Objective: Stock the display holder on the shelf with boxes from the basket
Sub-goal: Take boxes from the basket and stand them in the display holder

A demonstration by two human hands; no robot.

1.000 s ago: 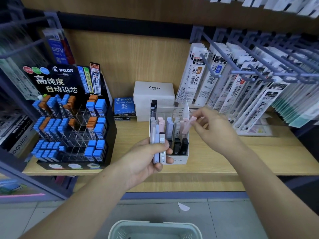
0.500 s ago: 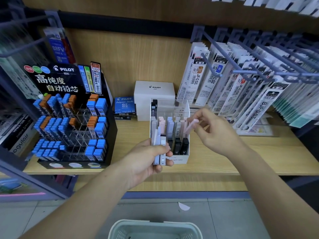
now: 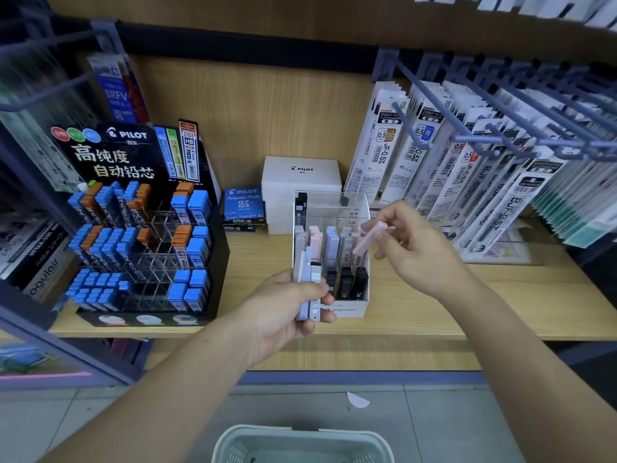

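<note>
Progress looks good: the holder (image 3: 347,309), near the front edge of the shelf (image 3: 450,315), is mostly full of boxes in rows. The right hand (image 3: 417,252) pinches a tilted pink box (image 3: 369,238) over the holder's right rear column. The left hand (image 3: 283,315) grips a few spare boxes (image 3: 309,289) upright at the holder's front left corner. The basket (image 3: 300,441) sits on the floor below, contents hidden. Hanging packs (image 3: 467,182) crowd the right, a carton (image 3: 300,178) stands just behind, and a rack (image 3: 140,235) is near on the left.

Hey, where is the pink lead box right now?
In the head view, right of centre: the pink box is pinched in the right hand, tilted over the right-hand slots of the white display holder on the wooden shelf.
</note>
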